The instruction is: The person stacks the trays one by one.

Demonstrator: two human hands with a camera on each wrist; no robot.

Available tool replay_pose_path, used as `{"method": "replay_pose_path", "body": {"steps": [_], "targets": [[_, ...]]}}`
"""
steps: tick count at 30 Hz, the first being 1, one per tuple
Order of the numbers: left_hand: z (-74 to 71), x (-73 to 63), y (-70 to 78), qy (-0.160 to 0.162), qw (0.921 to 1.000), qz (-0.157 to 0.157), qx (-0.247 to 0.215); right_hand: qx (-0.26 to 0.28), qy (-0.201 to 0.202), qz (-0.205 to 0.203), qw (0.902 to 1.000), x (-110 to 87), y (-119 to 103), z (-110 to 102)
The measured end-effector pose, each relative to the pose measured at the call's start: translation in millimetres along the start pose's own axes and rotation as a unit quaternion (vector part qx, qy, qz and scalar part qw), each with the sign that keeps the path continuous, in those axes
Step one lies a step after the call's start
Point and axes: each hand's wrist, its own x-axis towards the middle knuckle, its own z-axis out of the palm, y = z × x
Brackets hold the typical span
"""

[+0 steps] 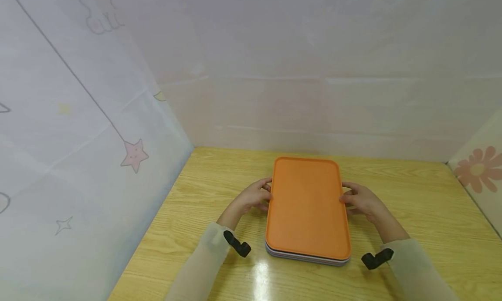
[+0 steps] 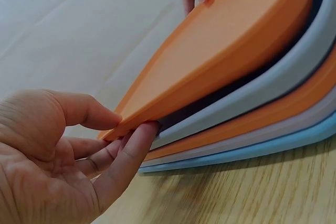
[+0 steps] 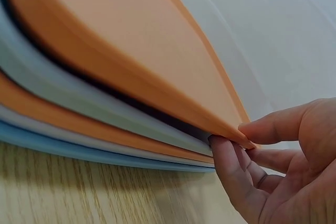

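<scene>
An orange tray (image 1: 307, 205) tops a stack of trays (image 2: 252, 135) on the table. My left hand (image 1: 255, 195) pinches its left rim, thumb on the edge and fingers tucked underneath, as the left wrist view shows. On the opposite side my right hand (image 1: 362, 199) pinches the right rim the same way. A thin dark gap separates the orange tray from the pale grey tray (image 3: 68, 85) below it. Under that lie another orange tray (image 3: 105, 130), a pale lilac one and a blue tray (image 3: 94, 153) touching the wood.
The wooden table (image 1: 415, 196) extends on both sides of the stack. A pale fabric backdrop (image 1: 251, 105) rises behind it, with a star-printed wall (image 1: 78, 170) on the left and a flower-printed wall (image 1: 480, 168) on the right.
</scene>
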Motion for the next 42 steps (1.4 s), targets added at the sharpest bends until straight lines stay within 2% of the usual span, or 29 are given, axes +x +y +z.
{"method": "replay_pose_path", "body": {"steps": [22, 32, 42], "targets": [[-5.4, -2.0, -2.7, -0.003, 1.0, -0.006, 0.004, -0.008, 0.001, 0.022, 0.9997, 2.0, 2.5, -0.1], [-4.9, -1.3, -3.7, 0.001, 0.9998, -0.019, 0.002, -0.005, 0.011, 0.022, 0.9997, 1.1, 4.1, 0.9], [-4.9, -0.2, -4.4, 0.0, 0.9997, -0.023, -0.004, 0.006, 0.005, 0.018, 0.9998, -0.1, 7.4, 0.6]]}}
